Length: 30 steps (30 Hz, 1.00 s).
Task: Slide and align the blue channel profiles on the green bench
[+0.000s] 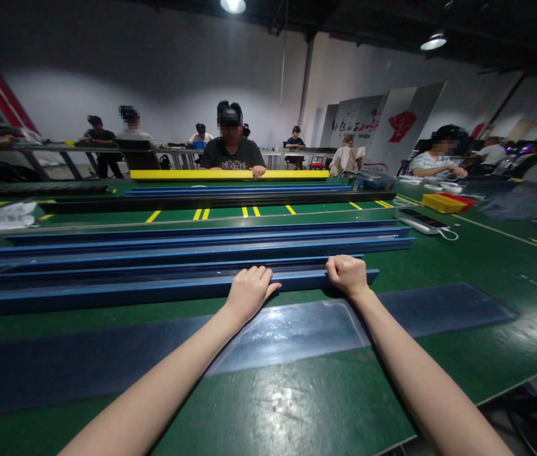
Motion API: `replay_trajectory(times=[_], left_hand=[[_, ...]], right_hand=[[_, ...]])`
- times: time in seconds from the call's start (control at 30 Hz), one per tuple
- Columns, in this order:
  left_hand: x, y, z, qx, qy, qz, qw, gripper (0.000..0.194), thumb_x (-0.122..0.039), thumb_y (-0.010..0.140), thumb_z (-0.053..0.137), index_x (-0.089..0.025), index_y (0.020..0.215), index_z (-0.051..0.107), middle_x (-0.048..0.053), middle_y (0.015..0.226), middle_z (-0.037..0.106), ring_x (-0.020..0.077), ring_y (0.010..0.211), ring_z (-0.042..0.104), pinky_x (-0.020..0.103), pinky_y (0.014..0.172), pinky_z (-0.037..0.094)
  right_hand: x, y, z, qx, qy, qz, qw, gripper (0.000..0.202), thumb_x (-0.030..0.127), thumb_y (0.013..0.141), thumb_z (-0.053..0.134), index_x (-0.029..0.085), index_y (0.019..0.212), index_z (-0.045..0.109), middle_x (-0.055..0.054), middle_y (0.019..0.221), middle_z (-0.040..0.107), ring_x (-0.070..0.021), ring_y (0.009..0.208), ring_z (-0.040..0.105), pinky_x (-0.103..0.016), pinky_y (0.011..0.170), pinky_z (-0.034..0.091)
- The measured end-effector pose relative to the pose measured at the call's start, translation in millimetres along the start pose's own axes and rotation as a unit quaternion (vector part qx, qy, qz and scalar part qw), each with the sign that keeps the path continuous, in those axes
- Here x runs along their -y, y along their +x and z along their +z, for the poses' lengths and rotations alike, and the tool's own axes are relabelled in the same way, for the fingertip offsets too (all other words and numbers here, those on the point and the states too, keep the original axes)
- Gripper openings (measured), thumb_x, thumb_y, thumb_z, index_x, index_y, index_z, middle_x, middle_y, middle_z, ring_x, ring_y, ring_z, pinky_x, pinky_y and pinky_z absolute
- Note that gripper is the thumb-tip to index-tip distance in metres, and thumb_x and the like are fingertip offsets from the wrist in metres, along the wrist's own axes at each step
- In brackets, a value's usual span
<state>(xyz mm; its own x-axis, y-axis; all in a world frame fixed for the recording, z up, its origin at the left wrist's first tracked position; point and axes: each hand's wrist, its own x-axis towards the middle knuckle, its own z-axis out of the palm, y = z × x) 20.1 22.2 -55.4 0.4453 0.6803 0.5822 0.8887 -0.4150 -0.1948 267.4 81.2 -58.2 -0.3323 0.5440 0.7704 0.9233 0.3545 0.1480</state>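
A long blue channel-shaped profile (107,294) lies across the green table, the nearest of several like it. My left hand (251,292) is on its near wall, with the fingers curled over the top edge and the thumb sticking out to the right. Close to the profile's right end, my right hand (347,275) is closed in a fist around the same near wall; its fingertips are hidden. Beneath my forearms a long clear plastic strip (292,332) lies flat on the table, shining under the lamps.
More blue profiles (192,246) lie parallel behind. Beyond them are a black profile (230,201) and a yellow bar (230,175), with a co-worker's hand (258,171) on the bar. A device with a white cable (423,221) and a yellow tray (443,203) sit on the right.
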Motion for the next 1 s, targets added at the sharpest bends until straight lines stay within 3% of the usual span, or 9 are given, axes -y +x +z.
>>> replay_trajectory(times=[0.2,0.43,0.7,1.0], left_hand=[[0.1,0.2,-1.1,0.002,-0.025,0.013,1.000,0.027,-0.040,0.085,0.041,-0.017,0.079,0.053,0.003,0.076,0.062,0.0161,0.073,0.054,0.027,0.059,0.031],[-0.2,1.6,-1.9,0.027,-0.015,0.006,1.000,0.033,-0.041,0.086,0.038,-0.016,0.071,0.053,0.004,0.061,0.058,0.0156,0.061,0.053,0.026,0.053,0.030],[0.5,2.8,-3.3,0.051,-0.019,-0.007,0.999,0.035,-0.043,0.086,0.037,-0.016,0.070,0.054,0.003,0.058,0.058,0.0158,0.057,0.055,0.024,0.048,0.028],[-1.0,0.9,-0.3,0.011,-0.005,-0.002,1.000,0.034,-0.041,0.086,0.038,-0.016,0.070,0.053,0.004,0.061,0.057,0.0164,0.060,0.053,0.026,0.052,0.030]], right_hand=[[1.4,1.1,-1.9,0.029,0.003,0.021,0.999,0.041,0.024,0.079,0.034,0.015,0.044,0.053,-0.005,0.047,0.057,-0.0101,0.044,0.046,-0.025,0.047,0.021],[2.0,1.1,-1.5,0.035,-0.005,0.025,0.999,0.040,0.024,0.079,0.034,0.015,0.046,0.055,-0.006,0.048,0.057,-0.0103,0.044,0.046,-0.025,0.047,0.020],[1.5,0.9,-1.4,0.031,-0.001,0.029,0.999,0.040,0.025,0.078,0.034,0.015,0.045,0.055,-0.005,0.048,0.058,-0.0106,0.044,0.046,-0.025,0.046,0.020],[2.0,1.1,-1.6,0.032,-0.004,0.028,0.999,0.041,0.025,0.079,0.034,0.015,0.045,0.054,-0.005,0.048,0.057,-0.0104,0.044,0.046,-0.025,0.046,0.021]])
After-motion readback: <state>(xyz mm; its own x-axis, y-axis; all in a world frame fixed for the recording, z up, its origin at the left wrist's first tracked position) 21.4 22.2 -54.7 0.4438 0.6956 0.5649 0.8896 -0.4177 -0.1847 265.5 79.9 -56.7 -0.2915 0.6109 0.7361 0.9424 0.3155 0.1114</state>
